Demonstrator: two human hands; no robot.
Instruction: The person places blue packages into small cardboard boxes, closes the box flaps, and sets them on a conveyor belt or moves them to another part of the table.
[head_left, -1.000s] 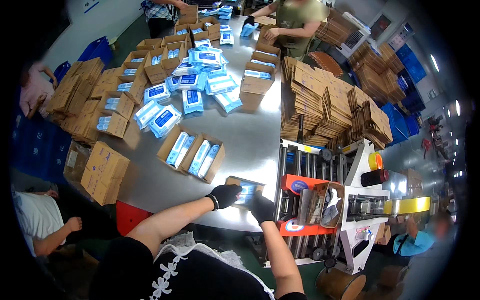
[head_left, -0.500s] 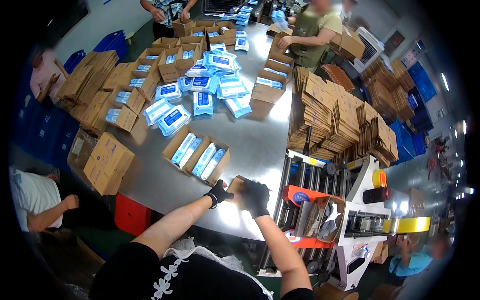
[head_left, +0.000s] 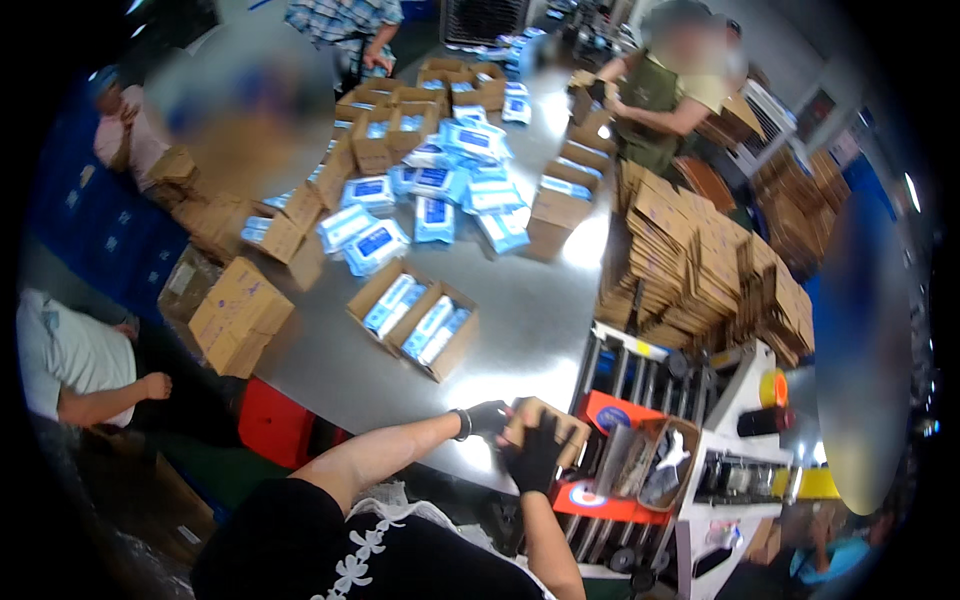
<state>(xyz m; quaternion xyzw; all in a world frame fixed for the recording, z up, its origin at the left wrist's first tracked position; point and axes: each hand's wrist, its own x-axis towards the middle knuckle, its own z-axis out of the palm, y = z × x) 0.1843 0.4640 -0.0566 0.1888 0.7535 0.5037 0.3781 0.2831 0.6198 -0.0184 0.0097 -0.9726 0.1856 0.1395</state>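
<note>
I see a wide metal table [head_left: 520,320], smooth and glaring under the lights, that carries nearly all the stock. On the right stand tall stacks of flat corrugated carton blanks [head_left: 700,260], brown and ridged at the edges, so a large share of the cartons is not yet folded up. Below them sits a carton sealing machine [head_left: 690,450] with a bed of steel rollers, red and white panels and a roll of tape.

Across the far half of the table lies a loose heap of soft blue and white wipe packs [head_left: 430,190], glossy film, pillow shaped; these are not yet boxed. Around the heap stand many small cartons [head_left: 390,105], some filled, some open. Nearer me an open twin carton [head_left: 415,318] holds packs in rows with its flaps still up, and closed cartons [head_left: 238,315] sit at the table's left edge. My judgement is that the run is mid-way.

My left hand [head_left: 487,418] and right hand [head_left: 537,455], both in black gloves, are closed round a small brown carton [head_left: 545,425] at the near table edge, just beside the rollers. The fingers wrap its sides; I cannot tell whether its flaps are shut.
</note>
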